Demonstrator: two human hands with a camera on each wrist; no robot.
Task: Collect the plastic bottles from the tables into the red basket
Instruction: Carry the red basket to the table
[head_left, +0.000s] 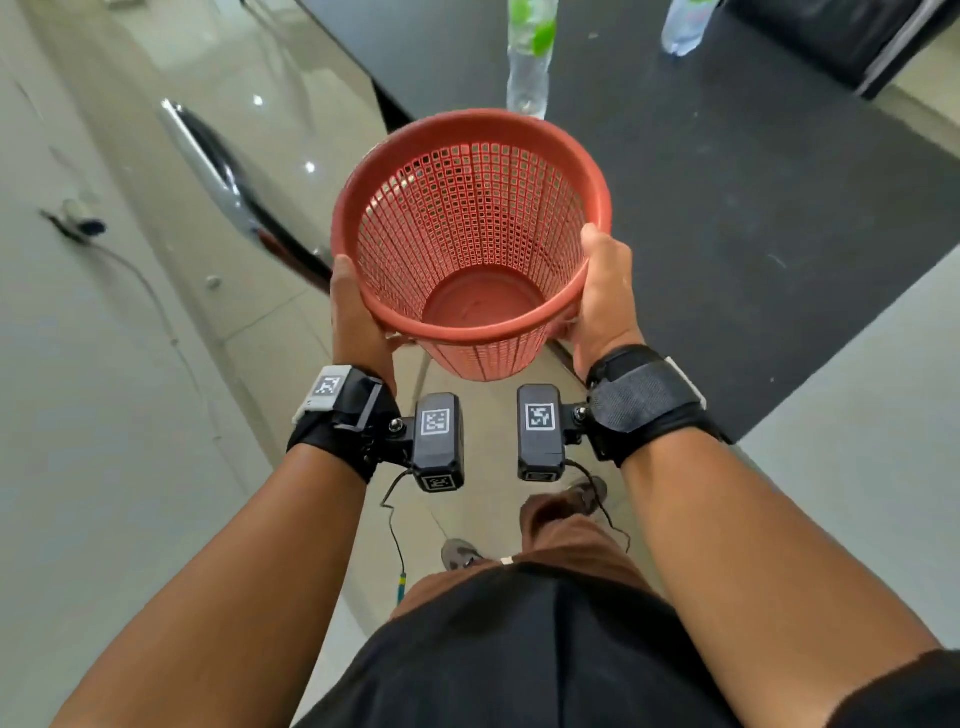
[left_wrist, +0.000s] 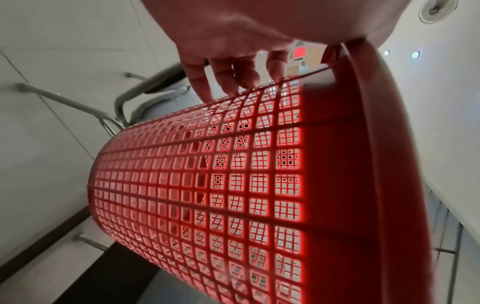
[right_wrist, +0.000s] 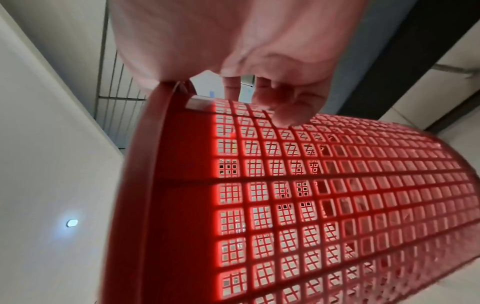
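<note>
I hold an empty red lattice basket (head_left: 470, 171) in the air with both hands, in front of a black table (head_left: 727, 208). My left hand (head_left: 353, 306) grips its rim on the left; the fingers (left_wrist: 228, 76) curl against the basket wall (left_wrist: 233, 185). My right hand (head_left: 605, 291) grips the rim on the right, its fingers (right_wrist: 283, 102) curled onto the lattice (right_wrist: 311, 195). A clear plastic bottle with a green label (head_left: 530, 57) stands on the table just beyond the basket. A second clear bottle (head_left: 685, 26) stands further back right.
A shiny metal chair frame (head_left: 228, 176) stands on the pale tiled floor at the left. A cable with a small dark device (head_left: 85, 226) lies on the floor further left. My feet (head_left: 460, 553) show below the basket.
</note>
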